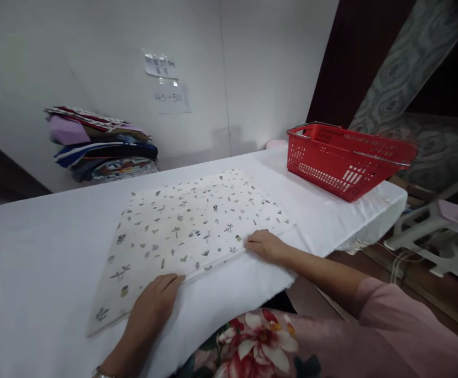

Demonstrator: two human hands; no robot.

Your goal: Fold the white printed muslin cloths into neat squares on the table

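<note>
A cream cloth (191,220) printed with small palm trees, leaves and other grey-green shapes lies flat in a rectangle on the white-covered table (48,262). Its near edge looks doubled, as if folded in layers. My left hand (160,296) is closed on that near edge, left of its middle, fingers together and thumb hidden. Farther right along the same edge, my right hand (266,245) has its fingers curled onto the cloth. The underside of the cloth is out of sight.
A red plastic basket (331,163) with metal handles stands at the table's right end. Folded garments (103,147) are stacked at the back left against the wall. Paper signs (171,97) hang on the wall. A pale plastic stool (441,236) is on the floor at right.
</note>
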